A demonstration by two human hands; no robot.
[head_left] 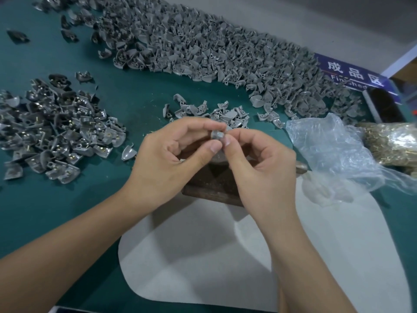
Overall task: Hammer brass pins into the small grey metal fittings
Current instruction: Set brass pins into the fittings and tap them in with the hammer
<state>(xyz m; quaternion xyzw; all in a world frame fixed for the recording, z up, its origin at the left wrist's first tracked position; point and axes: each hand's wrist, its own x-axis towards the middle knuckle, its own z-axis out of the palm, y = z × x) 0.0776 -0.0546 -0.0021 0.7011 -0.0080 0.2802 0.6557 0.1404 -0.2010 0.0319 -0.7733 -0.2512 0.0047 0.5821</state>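
Note:
A small grey metal fitting [216, 134] is held above a dark wooden block [211, 177] in the middle of the table. My left hand [173, 154] pinches the fitting between thumb and fingers. My right hand [259, 163] has its fingertips pinched together right at the fitting; whatever it holds is hidden by the fingers. Brass pins [388, 143] lie in a clear bag at the right edge. No hammer head shows; a handle-like end [301, 166] sticks out behind my right hand.
A long heap of bare grey fittings [203, 48] runs across the back. Fittings with brass pins [56, 129] are piled at the left. A few loose fittings [214, 112] lie behind my hands. Crumpled clear plastic [334, 150] sits right, a blue sign [352, 73] behind it, a white sheet [225, 256] in front.

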